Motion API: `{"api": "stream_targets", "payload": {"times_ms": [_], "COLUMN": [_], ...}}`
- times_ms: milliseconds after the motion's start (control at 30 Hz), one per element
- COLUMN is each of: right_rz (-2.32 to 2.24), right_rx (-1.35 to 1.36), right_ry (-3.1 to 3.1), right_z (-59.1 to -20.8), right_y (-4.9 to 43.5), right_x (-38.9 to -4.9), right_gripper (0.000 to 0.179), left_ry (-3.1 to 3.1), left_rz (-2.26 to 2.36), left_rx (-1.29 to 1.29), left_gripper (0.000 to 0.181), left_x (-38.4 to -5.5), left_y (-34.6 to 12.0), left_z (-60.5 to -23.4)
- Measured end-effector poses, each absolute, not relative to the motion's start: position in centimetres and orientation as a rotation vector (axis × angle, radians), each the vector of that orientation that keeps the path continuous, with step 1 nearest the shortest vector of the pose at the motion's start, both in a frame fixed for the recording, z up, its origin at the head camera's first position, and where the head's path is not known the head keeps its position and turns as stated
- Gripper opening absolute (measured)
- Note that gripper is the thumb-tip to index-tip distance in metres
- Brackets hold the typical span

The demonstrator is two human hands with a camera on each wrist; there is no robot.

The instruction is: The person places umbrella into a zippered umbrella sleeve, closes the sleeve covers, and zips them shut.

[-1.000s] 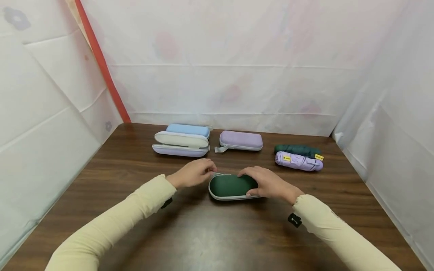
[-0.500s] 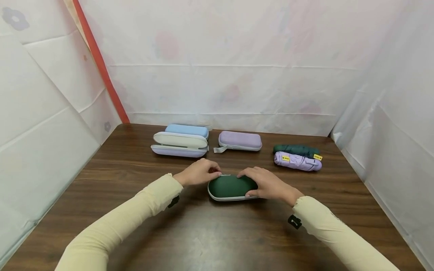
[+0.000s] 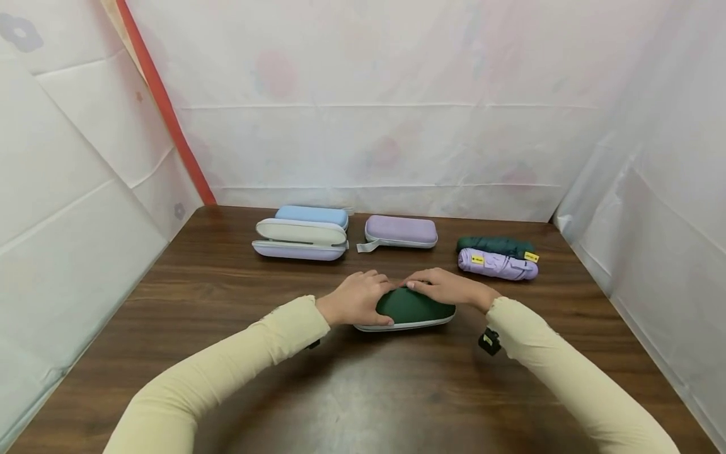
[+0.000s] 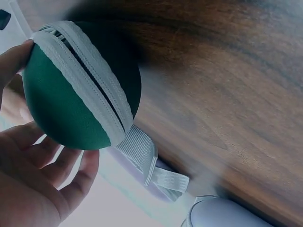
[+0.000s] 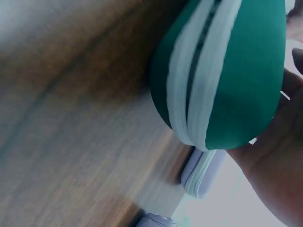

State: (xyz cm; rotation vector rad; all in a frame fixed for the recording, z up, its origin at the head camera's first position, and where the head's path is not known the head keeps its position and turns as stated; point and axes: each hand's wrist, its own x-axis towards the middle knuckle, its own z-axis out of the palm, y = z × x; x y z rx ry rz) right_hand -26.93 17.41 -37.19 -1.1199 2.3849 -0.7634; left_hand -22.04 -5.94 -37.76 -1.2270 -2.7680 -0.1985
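Note:
A dark green zip case (image 3: 416, 309) with pale zipper tape lies on the table in front of me. My left hand (image 3: 357, 299) grips its left end, thumb on the near side and fingers over the far side. From the right, my right hand (image 3: 450, 287) bends over the far top edge, its thumb across the lid and its fingertips close to the left ones. Whether those fingertips hold a zipper pull is hidden. A grey webbing strap (image 4: 139, 151) hangs at the left end in the left wrist view. Along both visible ends, the zipper tape edges lie close together.
Behind the hands lie a lavender case (image 3: 300, 252) with its lid raised, a blue case (image 3: 312, 215) and a closed purple case (image 3: 401, 230). To the right, a green folded umbrella (image 3: 493, 245) and a lavender folded umbrella (image 3: 496, 265) lie side by side. Fabric walls surround the table (image 3: 187, 302).
My left hand has moved right, from the strap corner to a grip on the case's left end. The right hand has shifted from the right end to the far edge. The case has turned slightly.

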Motion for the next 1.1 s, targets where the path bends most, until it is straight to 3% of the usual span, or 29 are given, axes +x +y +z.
{"api": "stream_targets", "payload": {"times_ms": [433, 1100], "right_rz": [-0.644, -0.833], "right_rx": [-0.984, -0.914], "right_ry": [2.320, 2.248], "right_z": [-36.6, -37.6], "right_y": [16.8, 21.0], "right_x": [-28.2, -30.0], "right_gripper": [0.042, 0.039], "left_ry": [-2.731, -2.727], "left_rz": [-0.191, -0.152], "left_rx": [-1.250, -1.229], "left_gripper": [0.060, 0.061], "left_x": [-21.8, -21.6], "left_y": [-5.8, -6.2], "left_z": [-38.1, -38.0]}}
